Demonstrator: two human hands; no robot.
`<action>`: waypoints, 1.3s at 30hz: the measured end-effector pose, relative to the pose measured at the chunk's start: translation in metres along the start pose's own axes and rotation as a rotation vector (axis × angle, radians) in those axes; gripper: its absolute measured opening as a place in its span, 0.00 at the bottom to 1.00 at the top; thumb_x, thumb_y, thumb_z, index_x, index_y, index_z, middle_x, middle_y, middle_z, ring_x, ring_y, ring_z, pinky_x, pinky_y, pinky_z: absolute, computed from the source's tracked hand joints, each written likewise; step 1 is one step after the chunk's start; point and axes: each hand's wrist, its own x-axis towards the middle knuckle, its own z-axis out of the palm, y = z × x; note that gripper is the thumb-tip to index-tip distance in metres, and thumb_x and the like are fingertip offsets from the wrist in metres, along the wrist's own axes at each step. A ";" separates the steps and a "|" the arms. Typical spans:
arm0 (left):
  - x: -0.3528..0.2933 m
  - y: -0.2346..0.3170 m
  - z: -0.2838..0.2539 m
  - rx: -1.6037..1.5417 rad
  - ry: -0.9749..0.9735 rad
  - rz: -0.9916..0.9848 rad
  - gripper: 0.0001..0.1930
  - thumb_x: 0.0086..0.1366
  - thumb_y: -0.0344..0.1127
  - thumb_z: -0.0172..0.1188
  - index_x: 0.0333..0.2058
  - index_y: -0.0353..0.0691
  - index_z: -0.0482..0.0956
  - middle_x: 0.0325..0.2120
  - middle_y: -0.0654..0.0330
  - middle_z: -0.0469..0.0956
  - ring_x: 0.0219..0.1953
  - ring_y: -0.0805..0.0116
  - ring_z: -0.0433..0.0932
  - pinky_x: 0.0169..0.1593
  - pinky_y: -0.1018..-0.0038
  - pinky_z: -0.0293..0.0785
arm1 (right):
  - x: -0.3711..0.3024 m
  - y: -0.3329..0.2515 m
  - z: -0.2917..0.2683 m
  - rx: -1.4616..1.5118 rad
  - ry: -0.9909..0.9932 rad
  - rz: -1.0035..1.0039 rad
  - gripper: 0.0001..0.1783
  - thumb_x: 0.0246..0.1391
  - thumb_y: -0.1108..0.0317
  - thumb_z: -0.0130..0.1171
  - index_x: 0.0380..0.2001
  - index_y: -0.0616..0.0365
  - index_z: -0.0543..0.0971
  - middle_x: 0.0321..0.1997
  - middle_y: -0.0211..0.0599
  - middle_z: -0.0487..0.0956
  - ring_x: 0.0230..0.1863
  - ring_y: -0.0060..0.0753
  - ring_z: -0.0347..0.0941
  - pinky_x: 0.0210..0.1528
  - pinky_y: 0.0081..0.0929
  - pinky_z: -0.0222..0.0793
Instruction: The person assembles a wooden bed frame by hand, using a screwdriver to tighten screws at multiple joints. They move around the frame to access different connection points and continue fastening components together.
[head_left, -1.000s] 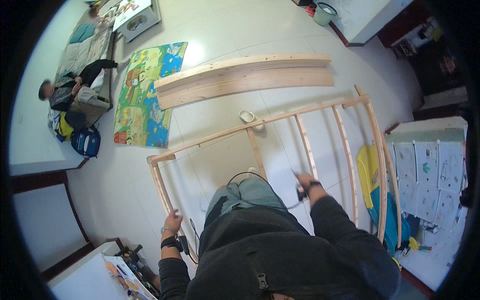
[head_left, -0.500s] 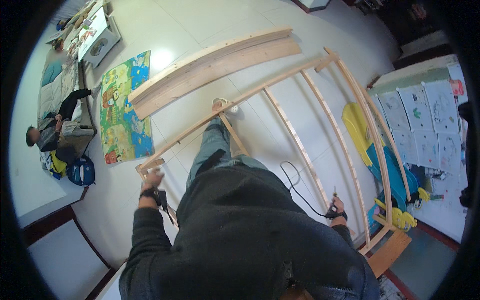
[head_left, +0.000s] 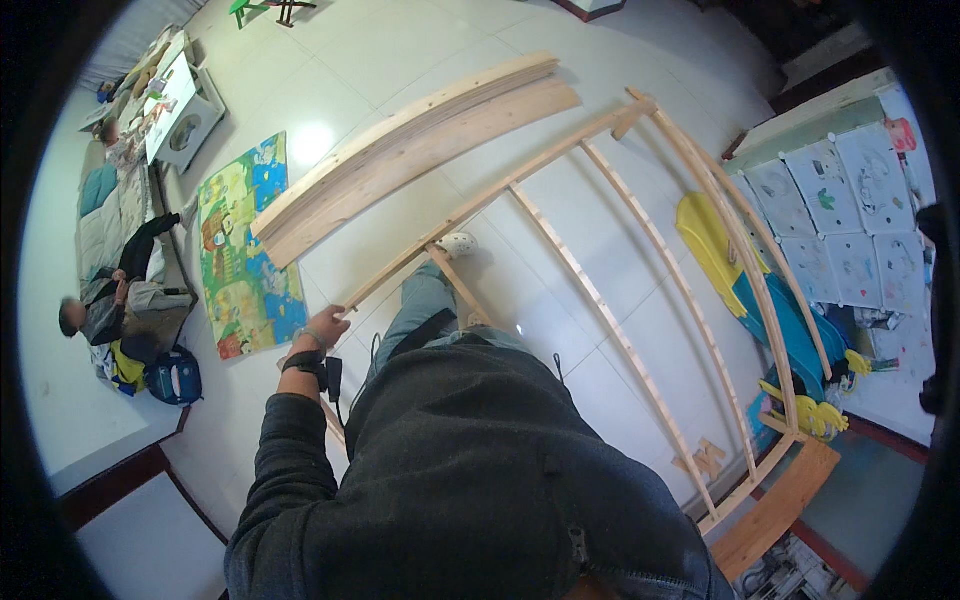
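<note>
Frame (head_left: 580, 270) stretches rightward from the left hand (head_left: 325, 326), half-curled at its far-left corner (head_left: 355, 300) with grip unclear, while the right hand is out of view, so careful handling would want a firm hold and the shoe (head_left: 457, 245) clear of the far rail (head_left: 570, 149).

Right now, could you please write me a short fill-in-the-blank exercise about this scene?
1. The left hand is at the frame, which is made of ____.
2. The camera wearer's ____ hand is out of view.
3. In the picture, the colourful mat lies mostly to the ____ of the planks.
4. The cabinet doors beyond the slide are mainly ____.

Missing words: wood; right; left; white.
</note>
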 end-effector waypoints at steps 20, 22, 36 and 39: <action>-0.126 -0.175 0.162 -0.283 -0.074 -0.511 0.25 0.55 0.42 0.57 0.51 0.42 0.67 0.33 0.51 0.77 0.34 0.61 0.77 0.37 0.67 0.74 | -0.021 -0.231 -0.143 0.184 0.111 -0.006 0.13 0.52 0.57 0.50 0.28 0.57 0.70 0.13 0.35 0.67 0.10 0.28 0.61 0.10 0.23 0.57; -0.142 -0.187 0.181 -0.262 -0.093 -0.499 0.25 0.55 0.43 0.56 0.51 0.42 0.67 0.36 0.51 0.76 0.38 0.61 0.76 0.42 0.68 0.72 | -0.012 -0.226 -0.150 0.214 0.077 -0.030 0.13 0.52 0.57 0.49 0.28 0.57 0.70 0.14 0.35 0.67 0.10 0.29 0.61 0.10 0.23 0.58; -0.177 -0.212 0.231 -0.622 -0.080 -0.647 0.27 0.53 0.42 0.56 0.51 0.38 0.67 0.36 0.52 0.77 0.32 0.64 0.77 0.39 0.71 0.72 | 0.010 -0.281 -0.127 -0.298 0.069 -0.321 0.16 0.50 0.55 0.51 0.25 0.58 0.72 0.15 0.36 0.70 0.12 0.29 0.64 0.14 0.26 0.61; -0.166 -0.217 0.223 -0.656 -0.031 -0.609 0.26 0.54 0.40 0.55 0.51 0.36 0.66 0.34 0.53 0.76 0.31 0.65 0.76 0.36 0.70 0.73 | -0.013 -0.307 -0.106 -0.132 0.043 -0.192 0.16 0.50 0.55 0.50 0.26 0.59 0.73 0.15 0.36 0.71 0.13 0.28 0.64 0.16 0.27 0.62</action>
